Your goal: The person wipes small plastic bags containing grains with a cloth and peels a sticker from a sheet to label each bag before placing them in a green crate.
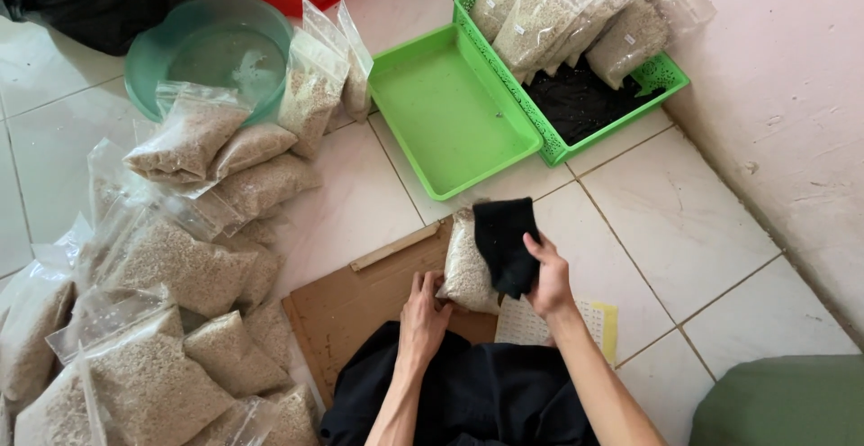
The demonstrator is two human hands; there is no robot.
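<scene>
Resting between both hands: grain bag

A teal basin, two green trays, and piled grain bags sit on tile.

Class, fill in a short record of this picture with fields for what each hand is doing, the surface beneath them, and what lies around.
left hand: steadies a clear bag of pale grain at its lower edge
right hand: grip closed on a black cloth laid against the bag
surface: brown board on tiled floor
left side: pile of filled grain bags, teal basin
ahead: green tray, green basket holding more bags
</scene>
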